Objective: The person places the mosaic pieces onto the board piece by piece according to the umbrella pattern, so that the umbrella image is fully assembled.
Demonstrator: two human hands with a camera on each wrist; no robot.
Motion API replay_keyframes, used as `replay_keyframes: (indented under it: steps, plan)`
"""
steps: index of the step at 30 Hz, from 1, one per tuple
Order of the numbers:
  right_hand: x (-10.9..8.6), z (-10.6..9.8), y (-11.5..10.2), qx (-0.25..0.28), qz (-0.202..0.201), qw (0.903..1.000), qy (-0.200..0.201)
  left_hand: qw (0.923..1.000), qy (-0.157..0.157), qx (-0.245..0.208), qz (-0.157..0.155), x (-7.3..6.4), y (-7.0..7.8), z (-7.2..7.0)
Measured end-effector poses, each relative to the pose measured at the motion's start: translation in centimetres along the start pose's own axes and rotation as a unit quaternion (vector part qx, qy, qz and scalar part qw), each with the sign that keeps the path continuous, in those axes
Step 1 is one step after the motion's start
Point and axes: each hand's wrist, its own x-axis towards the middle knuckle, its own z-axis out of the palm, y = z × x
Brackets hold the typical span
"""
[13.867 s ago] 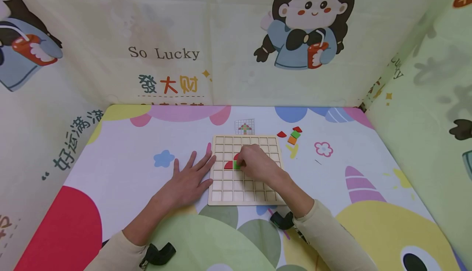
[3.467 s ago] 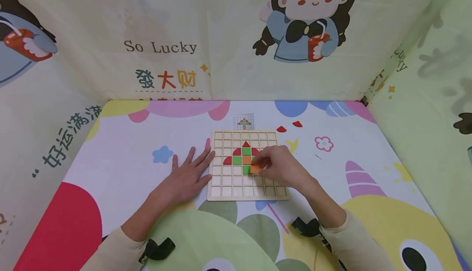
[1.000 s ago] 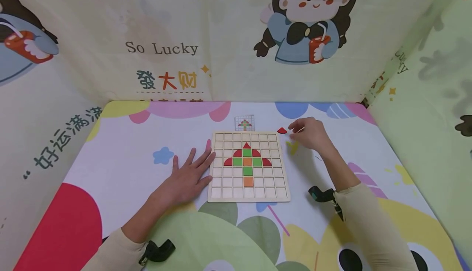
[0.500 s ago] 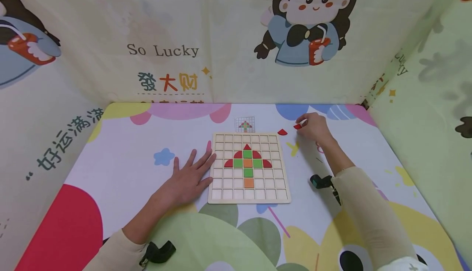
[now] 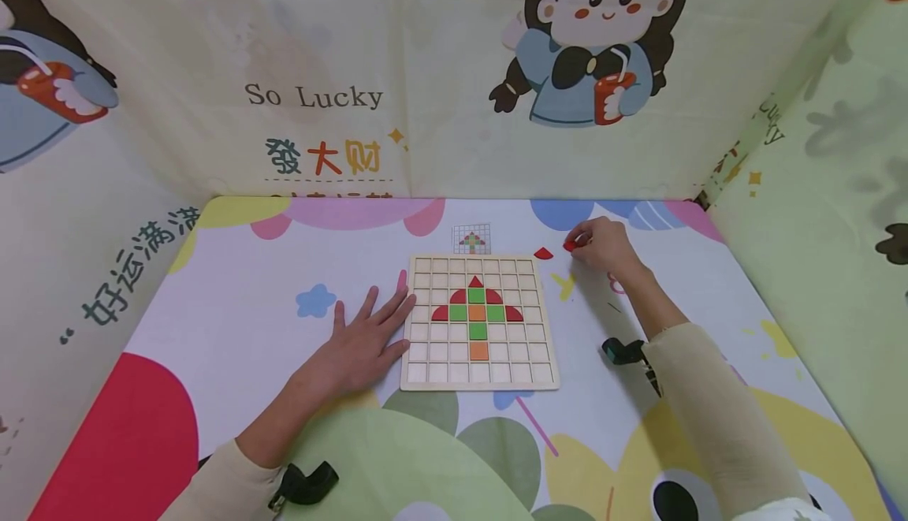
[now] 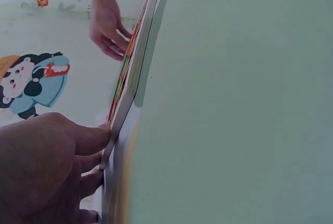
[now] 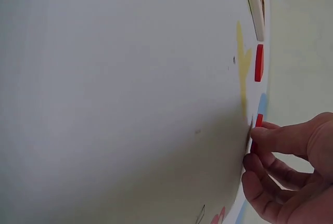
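Note:
A wooden grid board (image 5: 433,375) lies mid-table, with red, green and orange tiles set in its cells in a tree-like or arrow-like shape. My left hand (image 5: 365,341) rests flat with fingers spread, fingertips at the board's left edge; in the left wrist view thumb and fingers touch the board's side. Beyond the board's far right corner, my right hand (image 5: 606,249) pinches a red tile (image 7: 258,120) between thumb and fingers, low over the table. Another red tile (image 5: 543,254), fan-shaped, lies between that hand and the board's corner.
A small pattern card (image 5: 471,239) showing a similar coloured shape lies just behind the board. The table has a printed cloth (image 5: 248,284), and patterned fabric walls (image 5: 454,72) enclose it at the back and sides. Dark wrist-camera mounts (image 5: 308,483) sit at both sleeves.
The board has gained several tiles since the earliest frame, including orange ones. My right hand went from the board to the far right and took hold of a red tile. The left hand stayed put.

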Motion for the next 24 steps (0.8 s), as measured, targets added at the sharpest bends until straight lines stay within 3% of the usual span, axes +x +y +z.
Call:
replay_keyframes:
  steps: [5,14,24]
  plan:
    - [-0.8,0.1,-0.4,-0.004,-0.024,0.9997,-0.010,1.0000,-0.002,0.005,-0.004,0.0,0.1,-0.1]
    - [-3.6,0.1,-2.5,-0.006,-0.114,0.9934,-0.004,1.0000,-0.001,0.001,-0.002,0.0,0.2,-0.1]
    - [-7.5,1.8,-5.4,0.017,-0.210,0.9774,-0.007,1.0000,-0.001,0.005,-0.001,0.2,0.0,0.1]
